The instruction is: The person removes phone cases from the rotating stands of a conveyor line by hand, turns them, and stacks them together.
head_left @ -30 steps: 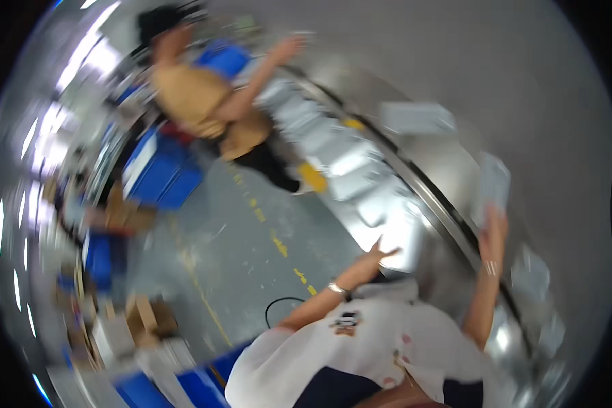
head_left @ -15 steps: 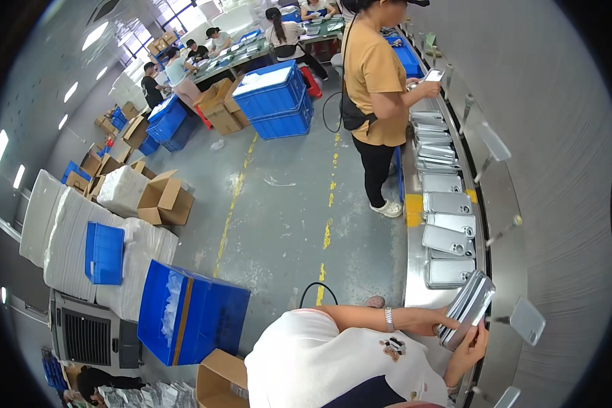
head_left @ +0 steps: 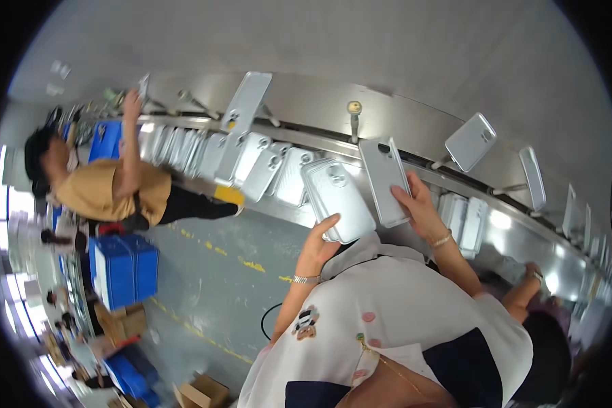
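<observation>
Nearest, at frame centre, the left hand (head_left: 317, 246) curls its fingers under one stack of silvery rounded phone cases (head_left: 337, 199), while the right hand (head_left: 418, 207) pinches one flat grey case (head_left: 383, 179) just beside it. Farther up, one curved steel conveyor (head_left: 319, 146) carries a row of like cases, and one person in a tan shirt (head_left: 109, 190) stands at upper left.

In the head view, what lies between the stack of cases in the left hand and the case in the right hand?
Nothing: stack of cases in left hand and case in right hand sit side by side.
</observation>
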Demonstrator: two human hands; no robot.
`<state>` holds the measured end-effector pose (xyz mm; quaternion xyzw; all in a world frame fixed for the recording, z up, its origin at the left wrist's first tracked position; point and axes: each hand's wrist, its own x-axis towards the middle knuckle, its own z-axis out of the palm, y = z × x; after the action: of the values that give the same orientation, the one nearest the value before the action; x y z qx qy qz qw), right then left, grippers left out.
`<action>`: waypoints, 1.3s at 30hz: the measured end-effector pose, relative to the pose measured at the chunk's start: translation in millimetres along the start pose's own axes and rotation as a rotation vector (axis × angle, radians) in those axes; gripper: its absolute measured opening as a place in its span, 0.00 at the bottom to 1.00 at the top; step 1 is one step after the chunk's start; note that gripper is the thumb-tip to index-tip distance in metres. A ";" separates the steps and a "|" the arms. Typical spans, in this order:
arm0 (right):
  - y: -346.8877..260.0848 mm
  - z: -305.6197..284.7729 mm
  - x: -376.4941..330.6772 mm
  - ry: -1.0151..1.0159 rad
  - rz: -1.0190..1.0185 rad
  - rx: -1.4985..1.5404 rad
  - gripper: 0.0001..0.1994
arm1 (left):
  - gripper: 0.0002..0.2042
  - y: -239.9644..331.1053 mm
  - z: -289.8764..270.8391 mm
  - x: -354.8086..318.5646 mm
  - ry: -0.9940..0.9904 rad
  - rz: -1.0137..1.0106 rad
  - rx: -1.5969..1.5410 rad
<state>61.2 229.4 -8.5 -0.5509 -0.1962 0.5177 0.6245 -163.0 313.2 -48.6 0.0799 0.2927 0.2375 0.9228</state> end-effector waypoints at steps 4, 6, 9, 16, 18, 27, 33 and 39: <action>-31.9 -16.4 40.0 0.216 -0.176 0.141 0.17 | 0.25 -11.1 -4.2 15.9 0.055 -0.003 0.013; -47.0 -23.8 68.3 0.232 -0.275 0.216 0.19 | 0.25 -12.6 -2.0 15.8 0.053 -0.021 0.046; -49.4 -51.0 103.9 0.262 -0.279 0.016 0.22 | 0.25 -10.4 1.1 12.6 0.050 -0.052 -0.024; -37.1 -95.2 40.0 0.289 -0.025 0.195 0.22 | 0.25 -5.1 8.3 -5.9 0.136 -0.008 -0.050; 2.6 -75.3 24.6 0.168 -0.004 0.106 0.22 | 0.28 -4.3 8.9 4.9 0.079 -0.046 -0.021; -3.2 40.9 33.4 -0.090 -0.091 -0.272 0.18 | 0.31 13.3 14.1 2.6 0.009 0.134 0.201; -44.9 53.9 121.8 0.025 -0.268 0.151 0.19 | 0.43 28.6 -17.5 -8.1 -0.035 0.097 0.197; -27.1 10.7 117.2 0.320 -0.158 0.057 0.26 | 0.35 27.0 -9.0 -20.1 -0.207 0.065 0.034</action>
<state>109.6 339.6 -19.1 -0.5911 -0.1224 0.3780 0.7019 -193.2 327.1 -38.1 0.1293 0.1970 0.2529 0.9384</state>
